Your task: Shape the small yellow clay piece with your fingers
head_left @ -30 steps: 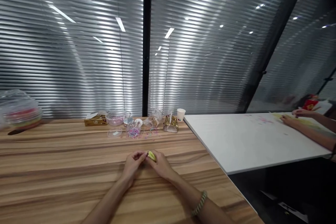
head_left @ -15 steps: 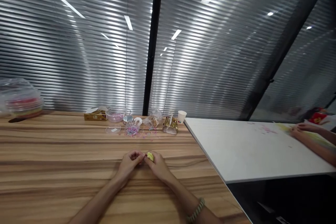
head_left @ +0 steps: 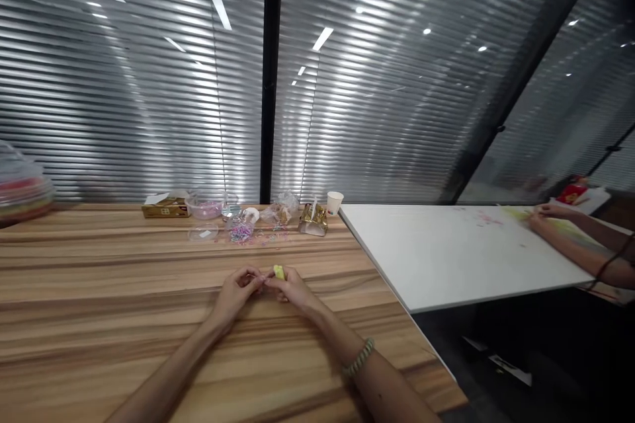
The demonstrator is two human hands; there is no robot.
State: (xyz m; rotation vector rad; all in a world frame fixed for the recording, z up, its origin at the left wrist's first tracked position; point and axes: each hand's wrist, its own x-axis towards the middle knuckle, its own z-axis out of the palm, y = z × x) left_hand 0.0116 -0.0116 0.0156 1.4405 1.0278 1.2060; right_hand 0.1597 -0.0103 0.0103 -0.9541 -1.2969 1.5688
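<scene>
Right hand [head_left: 292, 289]: I grip small yellow lump [head_left: 278, 272], material unclear
Left hand [head_left: 238, 289]: meets my right fingertips; can't tell if gripping
Lump: not set down; what's left unclear

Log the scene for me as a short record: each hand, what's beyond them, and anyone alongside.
Left hand: thumb and fingers drawn together; any contents too small to tell
Right hand: holding a small yellow piece
Beyond hands: gold box, colourful bits, paper cup
Alongside: another person's hands at the white table
</scene>
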